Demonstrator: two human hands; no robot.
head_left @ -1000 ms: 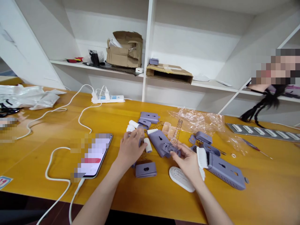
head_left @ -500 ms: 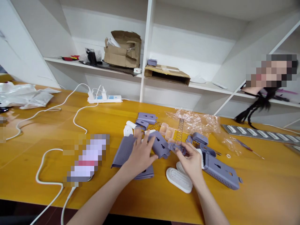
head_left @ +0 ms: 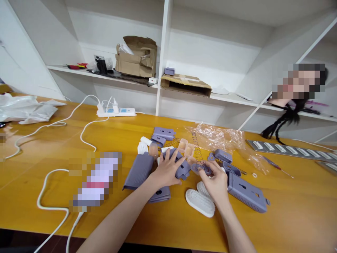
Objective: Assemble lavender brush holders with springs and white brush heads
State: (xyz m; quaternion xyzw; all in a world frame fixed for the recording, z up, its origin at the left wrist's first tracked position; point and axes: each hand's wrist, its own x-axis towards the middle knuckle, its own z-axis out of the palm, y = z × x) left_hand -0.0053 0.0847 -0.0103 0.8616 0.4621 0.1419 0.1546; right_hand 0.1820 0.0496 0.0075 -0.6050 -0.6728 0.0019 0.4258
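Note:
My left hand rests with spread fingers on a purple plastic housing in the middle of the yellow table. My right hand pinches a small purple part fixed to the lower end of a long metal spring. A flat purple panel lies just left of my left hand, and another purple piece sits under my left wrist. White brush heads lie below my right hand. A larger purple case is to the right.
Peach caps, white cylinders and more purple parts lie behind my hands, next to crumpled clear plastic. A phone on a white cable lies left, a power strip farther back. Another person is at the right.
My left hand left the white cylinder, a flat purple panel now lies at its left, and the hand moved right onto the purple housing. My right hand kept its grip at the spring's end.

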